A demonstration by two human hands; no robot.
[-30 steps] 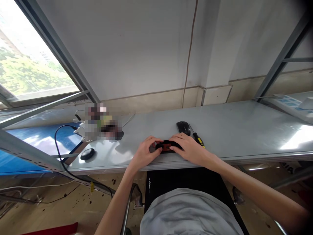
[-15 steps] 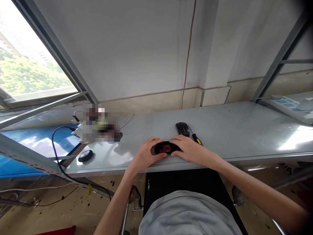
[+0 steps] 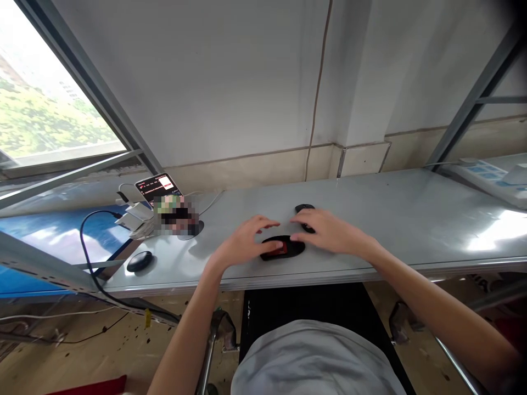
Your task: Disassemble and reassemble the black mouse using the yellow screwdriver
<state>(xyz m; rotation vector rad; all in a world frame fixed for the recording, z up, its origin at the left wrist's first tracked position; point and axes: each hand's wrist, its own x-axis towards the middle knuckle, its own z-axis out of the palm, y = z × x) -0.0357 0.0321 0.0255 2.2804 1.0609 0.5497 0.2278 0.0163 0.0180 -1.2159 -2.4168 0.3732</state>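
A black mouse base with a red circuit board showing lies flat near the table's front edge. My left hand is at its left end, fingers apart. The left thumb reaches over the red board; whether it touches is unclear. My right hand hovers at the base's right and far side, its thumb and fingers spread with nothing between them. Behind those fingers sits a glossy black mouse shell, partly covered. The yellow-and-black screwdriver is hidden behind my right hand.
Another rounded black object rests at the table's left end. Farther back stand a phone with a lit screen and white plugs with cables. A dark cable hangs over the left edge. A white-and-blue object lies far right.
Both hands have loosened from the mouse base, which now lies on the table. The right hand has shifted away from the edge, covering the screwdriver and part of the shell.
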